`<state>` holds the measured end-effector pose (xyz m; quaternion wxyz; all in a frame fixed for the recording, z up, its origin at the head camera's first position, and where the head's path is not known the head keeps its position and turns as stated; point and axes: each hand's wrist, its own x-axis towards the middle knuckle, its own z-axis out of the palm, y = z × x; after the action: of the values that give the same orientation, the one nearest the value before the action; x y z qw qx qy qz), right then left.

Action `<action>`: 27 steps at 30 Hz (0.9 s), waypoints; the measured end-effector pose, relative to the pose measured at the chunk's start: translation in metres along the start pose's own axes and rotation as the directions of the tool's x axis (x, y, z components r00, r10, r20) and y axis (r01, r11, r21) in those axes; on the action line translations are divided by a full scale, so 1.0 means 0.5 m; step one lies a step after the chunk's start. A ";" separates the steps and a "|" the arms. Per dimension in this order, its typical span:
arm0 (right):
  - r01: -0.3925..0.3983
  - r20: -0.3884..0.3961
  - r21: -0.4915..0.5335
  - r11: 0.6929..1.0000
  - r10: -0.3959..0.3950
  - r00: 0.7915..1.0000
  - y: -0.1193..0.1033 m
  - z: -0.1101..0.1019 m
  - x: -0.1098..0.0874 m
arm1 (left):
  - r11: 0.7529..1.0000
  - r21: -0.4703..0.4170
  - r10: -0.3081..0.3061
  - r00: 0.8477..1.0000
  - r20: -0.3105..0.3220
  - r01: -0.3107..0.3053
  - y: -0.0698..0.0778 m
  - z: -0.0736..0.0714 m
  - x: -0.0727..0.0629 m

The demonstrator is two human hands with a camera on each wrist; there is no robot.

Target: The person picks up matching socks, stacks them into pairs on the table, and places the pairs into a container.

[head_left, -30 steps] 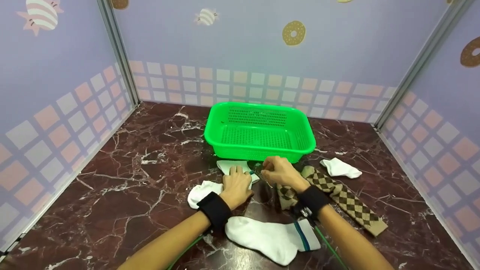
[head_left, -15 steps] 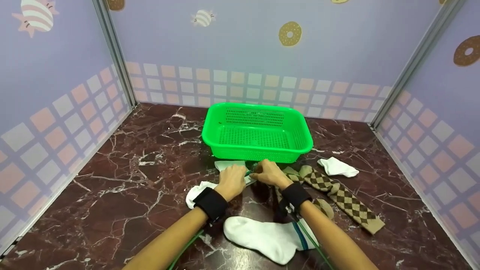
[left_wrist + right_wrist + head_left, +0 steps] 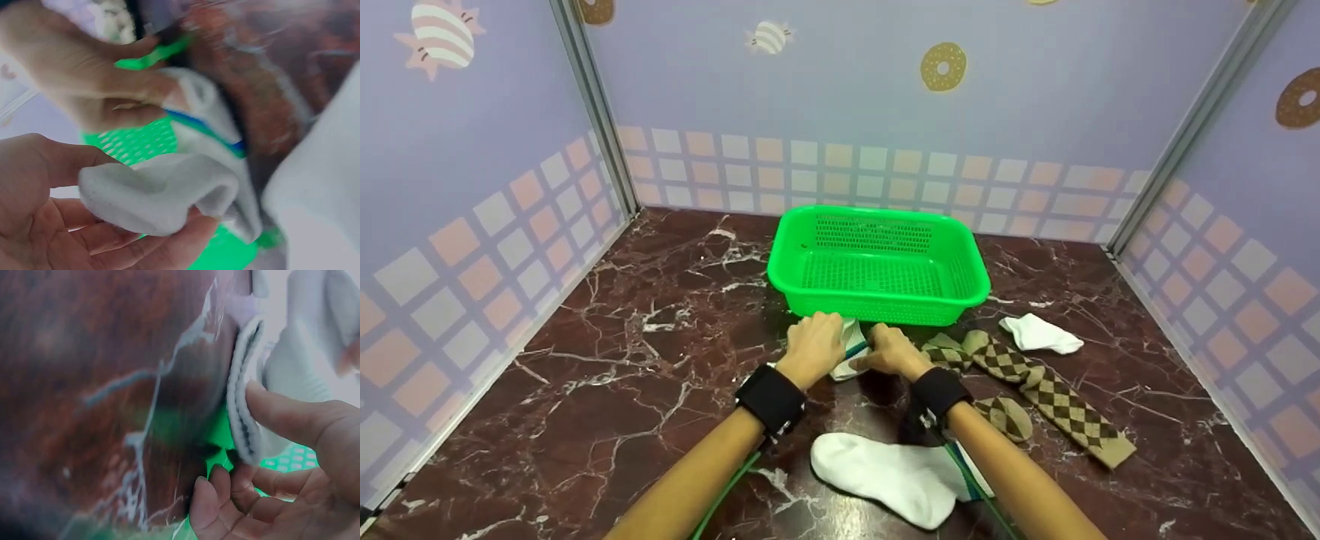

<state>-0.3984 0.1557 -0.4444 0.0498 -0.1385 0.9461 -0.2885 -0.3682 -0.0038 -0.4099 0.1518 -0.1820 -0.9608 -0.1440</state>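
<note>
In front of the basket, my two hands hold a white sock with blue-green stripes at its cuff. My left hand grips the sock's plain white part, which bunches between thumb and fingers in the left wrist view. My right hand pinches the striped cuff; the thumb lies at the cuff's edge in the right wrist view. A second white sock with matching stripes lies nearer me, its cuff partly behind my right forearm.
A green plastic basket stands just beyond the hands. Brown-and-tan argyle socks lie to the right, partly behind the right wrist. Farther right is a small white sock. Patterned panels enclose the marble-look table.
My right hand has come left from beside the argyle socks to the striped cuff. My left hand has gone from lying on the sock to gripping it, and the cuff has turned.
</note>
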 end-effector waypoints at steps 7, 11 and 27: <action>0.061 -0.041 0.058 0.996 -0.059 0.997 -0.002 0.004 -0.013 | 0.997 -0.074 -0.009 0.997 -0.071 0.004 -0.018 -0.060 0.002; 0.070 -0.069 0.045 0.997 -0.067 0.995 0.000 0.004 -0.023 | 0.996 -0.091 -0.008 0.993 -0.114 -0.002 -0.028 -0.088 0.004; 0.265 -0.242 0.113 0.958 -0.232 0.942 0.034 -0.043 -0.114 | 0.994 -0.107 0.014 0.984 -0.179 -0.034 -0.040 -0.156 -0.005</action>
<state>-0.3518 0.1973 -0.4353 -0.0853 -0.2192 0.8971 -0.3741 -0.3553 -0.0481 -0.3440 0.2287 -0.1881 -0.9317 -0.2104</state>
